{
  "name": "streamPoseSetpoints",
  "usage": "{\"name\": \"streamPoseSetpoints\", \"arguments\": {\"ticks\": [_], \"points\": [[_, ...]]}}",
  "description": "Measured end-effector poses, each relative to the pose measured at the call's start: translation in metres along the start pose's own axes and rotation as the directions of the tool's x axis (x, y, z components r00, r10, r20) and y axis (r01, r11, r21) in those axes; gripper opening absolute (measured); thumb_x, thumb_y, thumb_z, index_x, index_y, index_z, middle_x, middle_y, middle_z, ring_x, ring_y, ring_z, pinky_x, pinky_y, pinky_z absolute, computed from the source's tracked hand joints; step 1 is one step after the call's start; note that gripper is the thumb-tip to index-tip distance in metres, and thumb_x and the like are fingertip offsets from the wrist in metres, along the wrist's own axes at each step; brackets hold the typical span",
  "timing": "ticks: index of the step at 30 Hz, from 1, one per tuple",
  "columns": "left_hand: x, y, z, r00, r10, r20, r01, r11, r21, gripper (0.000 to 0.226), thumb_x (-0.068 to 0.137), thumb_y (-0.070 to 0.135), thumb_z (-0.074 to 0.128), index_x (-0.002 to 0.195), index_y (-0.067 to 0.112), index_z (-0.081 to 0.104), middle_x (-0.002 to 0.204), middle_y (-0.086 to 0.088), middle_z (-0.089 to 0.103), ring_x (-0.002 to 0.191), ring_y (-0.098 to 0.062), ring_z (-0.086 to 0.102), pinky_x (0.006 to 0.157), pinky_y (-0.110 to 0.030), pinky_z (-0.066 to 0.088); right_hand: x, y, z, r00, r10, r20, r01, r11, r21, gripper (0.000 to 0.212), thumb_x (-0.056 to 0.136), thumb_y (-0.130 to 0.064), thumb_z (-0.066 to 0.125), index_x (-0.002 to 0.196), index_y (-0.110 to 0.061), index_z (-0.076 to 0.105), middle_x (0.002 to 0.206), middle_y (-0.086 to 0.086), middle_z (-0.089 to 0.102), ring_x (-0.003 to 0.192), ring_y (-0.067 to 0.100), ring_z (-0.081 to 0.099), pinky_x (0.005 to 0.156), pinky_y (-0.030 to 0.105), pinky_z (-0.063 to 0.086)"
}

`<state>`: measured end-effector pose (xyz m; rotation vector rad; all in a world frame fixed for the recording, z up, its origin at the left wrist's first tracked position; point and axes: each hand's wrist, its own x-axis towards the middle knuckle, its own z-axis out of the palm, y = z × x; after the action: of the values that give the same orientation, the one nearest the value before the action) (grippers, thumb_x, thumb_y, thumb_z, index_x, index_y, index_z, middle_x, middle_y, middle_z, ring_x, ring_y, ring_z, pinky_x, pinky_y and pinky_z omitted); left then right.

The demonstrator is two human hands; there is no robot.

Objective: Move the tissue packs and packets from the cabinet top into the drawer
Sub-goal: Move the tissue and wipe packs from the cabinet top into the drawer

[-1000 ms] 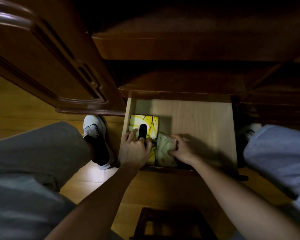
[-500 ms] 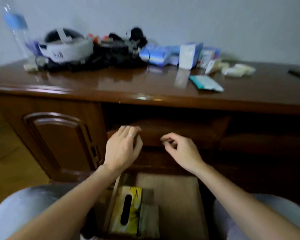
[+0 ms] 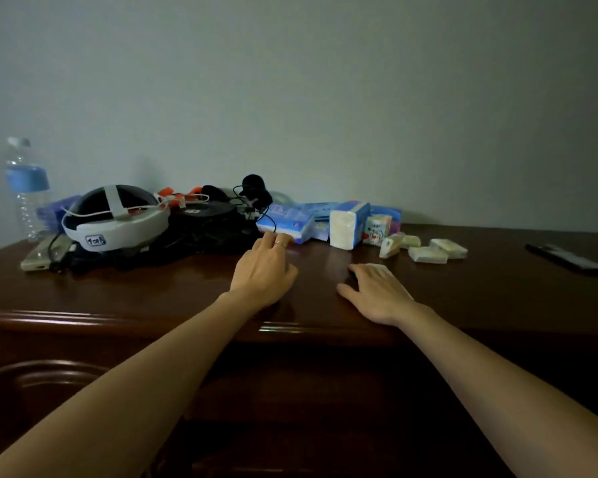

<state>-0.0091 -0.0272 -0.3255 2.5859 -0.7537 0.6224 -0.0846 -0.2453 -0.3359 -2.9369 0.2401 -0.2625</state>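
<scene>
On the dark wooden cabinet top (image 3: 152, 288), a blue tissue pack (image 3: 287, 220) lies beside an upright white tissue pack (image 3: 346, 227) and a small cartoon-printed packet (image 3: 377, 229). Several small pale packets (image 3: 428, 254) lie to the right of these. My left hand (image 3: 263, 270) reaches forward, its fingertips at the blue pack's near edge. My right hand (image 3: 377, 291) lies flat over a pale packet (image 3: 375, 266), of which only the far edge shows. The drawer is out of view.
A white headset (image 3: 114, 219) and a black heap of cables (image 3: 204, 229) fill the left of the top, with a water bottle (image 3: 25, 188) behind and a phone (image 3: 38, 257) at the far left. A black flat device (image 3: 567, 260) lies far right.
Both hands left the tissue box and packet in the drawer, rose past the cabinet front and now reach over the top. The view lifted from the drawer to the cabinet top.
</scene>
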Motion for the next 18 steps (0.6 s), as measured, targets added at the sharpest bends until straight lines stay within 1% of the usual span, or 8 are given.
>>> {"name": "streamPoseSetpoints", "arguments": {"ticks": [2,6,9,11,12,14,16,18], "points": [[0.031,-0.003,0.017,0.999,-0.026,0.029,0.027,1.0,-0.014,0.059,0.091,0.029,0.058,0.148,0.02,0.044,0.146,-0.009,0.046,0.128,-0.032,0.05,0.091,-0.042,0.049,0.023,0.005,0.006,1.0,0.019,-0.01,-0.019,1.0,0.006,0.074,0.096,-0.062,0.045,0.156,-0.02,0.033,0.16,0.007,0.037,0.147,0.025,0.032,0.118,0.04,0.027],[0.082,-0.006,0.065,0.996,-0.064,0.053,0.063,0.998,0.024,0.067,0.093,0.03,0.057,0.155,0.022,0.033,0.154,-0.011,0.037,0.136,-0.034,0.043,0.102,-0.043,0.043,0.061,0.011,0.02,0.985,0.111,-0.135,-0.127,0.986,-0.113,0.083,0.091,-0.07,0.038,0.159,-0.027,0.019,0.169,0.005,0.01,0.156,0.025,-0.002,0.121,0.056,0.001],[0.12,-0.006,0.097,0.993,-0.078,0.087,0.064,0.985,0.16,0.079,0.094,0.043,0.057,0.16,0.022,0.02,0.164,-0.013,0.024,0.15,-0.035,0.025,0.118,-0.048,0.027,0.082,0.017,0.028,0.98,0.12,-0.162,-0.138,0.984,-0.11,0.082,0.09,-0.07,0.038,0.159,-0.03,0.016,0.17,0.004,0.005,0.156,0.025,-0.006,0.12,0.059,-0.002],[0.143,-0.01,0.112,0.991,-0.108,0.083,0.086,0.968,0.234,0.073,0.097,0.048,0.053,0.158,0.02,0.026,0.163,-0.014,0.029,0.152,-0.034,0.024,0.12,-0.048,0.023,0.091,0.019,0.03,0.986,0.128,-0.107,-0.14,0.983,-0.117,0.08,0.092,-0.068,0.034,0.159,-0.031,0.014,0.17,0.005,0.002,0.155,0.025,-0.009,0.121,0.06,-0.003],[0.151,-0.012,0.116,0.989,-0.131,0.069,0.111,0.963,0.246,0.061,0.099,0.045,0.051,0.152,0.016,0.039,0.156,-0.016,0.043,0.146,-0.034,0.035,0.117,-0.047,0.03,0.094,0.019,0.03,0.989,0.131,-0.068,-0.138,0.984,-0.117,0.078,0.092,-0.067,0.032,0.16,-0.031,0.013,0.17,0.005,0.001,0.155,0.024,-0.01,0.121,0.061,-0.003],[0.159,-0.013,0.119,0.987,-0.159,0.017,0.148,0.948,0.281,0.033,0.102,0.028,0.048,0.126,0.012,0.063,0.127,-0.017,0.068,0.119,-0.035,0.062,0.092,-0.04,0.048,0.096,0.021,0.031,0.991,0.13,-0.009,-0.13,0.987,-0.096,0.077,0.093,-0.065,0.029,0.16,-0.03,0.014,0.17,0.005,0.002,0.155,0.024,-0.01,0.121,0.061,-0.002],[0.153,-0.008,0.119,0.99,-0.139,0.0,0.129,0.92,0.371,0.026,0.101,0.013,0.046,0.113,0.011,0.069,0.11,-0.013,0.074,0.102,-0.033,0.07,0.07,-0.035,0.044,0.095,0.021,0.03,0.991,0.132,0.0,-0.131,0.988,-0.084,0.075,0.094,-0.065,0.03,0.159,-0.031,0.017,0.169,0.006,0.008,0.156,0.025,-0.003,0.122,0.059,0.001],[0.141,-0.003,0.114,0.996,-0.087,0.0,0.08,0.909,0.41,0.025,0.1,0.013,0.047,0.108,0.013,0.07,0.105,-0.011,0.075,0.097,-0.031,0.072,0.065,-0.034,0.038,0.092,0.02,0.028,0.986,0.167,-0.015,-0.168,0.983,-0.077,0.074,0.093,-0.066,0.032,0.157,-0.03,0.022,0.167,0.008,0.015,0.155,0.027,0.007,0.121,0.057,0.009]]}}
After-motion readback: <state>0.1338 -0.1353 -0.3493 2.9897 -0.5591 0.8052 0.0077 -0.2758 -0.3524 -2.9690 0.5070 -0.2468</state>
